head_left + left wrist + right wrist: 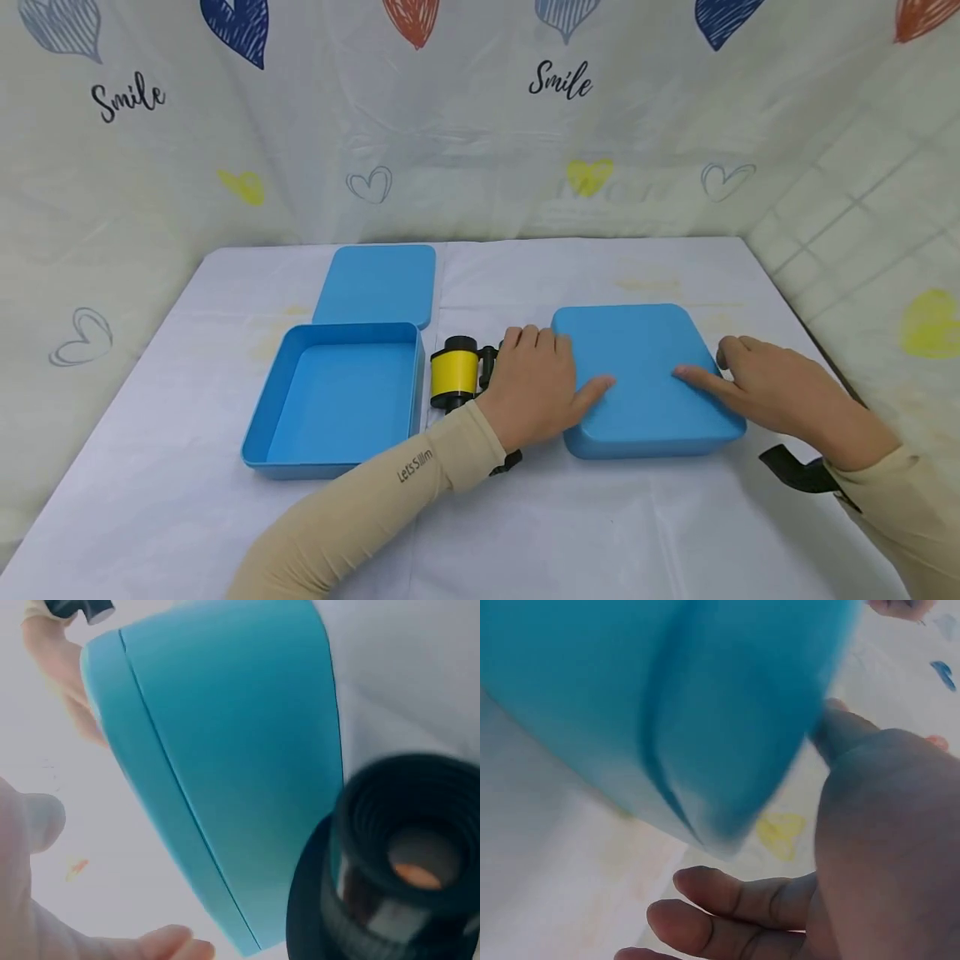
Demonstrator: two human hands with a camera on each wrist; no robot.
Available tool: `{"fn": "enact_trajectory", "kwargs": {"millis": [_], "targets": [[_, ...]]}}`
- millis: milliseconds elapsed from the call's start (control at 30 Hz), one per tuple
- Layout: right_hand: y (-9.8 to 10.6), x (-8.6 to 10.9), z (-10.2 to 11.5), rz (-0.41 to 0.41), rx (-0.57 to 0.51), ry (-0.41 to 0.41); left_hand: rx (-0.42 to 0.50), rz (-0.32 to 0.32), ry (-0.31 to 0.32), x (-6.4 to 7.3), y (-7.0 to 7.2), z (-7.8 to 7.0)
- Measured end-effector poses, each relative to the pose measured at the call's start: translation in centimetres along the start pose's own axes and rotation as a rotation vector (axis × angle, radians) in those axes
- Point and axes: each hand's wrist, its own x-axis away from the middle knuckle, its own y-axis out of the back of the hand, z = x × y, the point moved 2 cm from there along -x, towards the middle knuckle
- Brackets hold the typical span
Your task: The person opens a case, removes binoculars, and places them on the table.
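A blue box with its lid on (637, 367) sits at the right of the table; a seam between lid and body shows in the left wrist view. My left hand (536, 387) lies at its left side, fingers straight near the back corner and thumb reaching over the lid. From the right, my right hand (783, 400) puts its thumb on the lid, while its other fingers stretch out beside the box in the right wrist view. Yellow and black binoculars (454, 371) stand left of my left hand, partly hidden by it; an eyepiece shows close up in the left wrist view.
An uncovered blue box (337, 400) with nothing inside stands at the left. Behind it lies a flat blue lid (378, 283). The table wears a white cloth (600, 533), and a curtain with hearts (465, 117) hangs behind. A black strap (798, 471) sticks out at my right wrist.
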Motion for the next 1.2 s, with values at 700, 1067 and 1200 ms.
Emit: {"fn": "enact_trajectory", "kwargs": {"millis": [700,1067,1200], "targets": [[3.0,-2.0,-1.8,-0.076,-0.355,-0.067,1.071,0.315,0.188,-2.4,0.9,4.7],[1.7,-3.4,-2.0,-0.007,-0.552,-0.062,1.335,0.546,0.429,-2.5,0.6,5.5],[1.6,-3.8,-2.4,0.035,-0.556,-0.067,1.489,0.596,0.472,-2.6,0.2,5.4]]}}
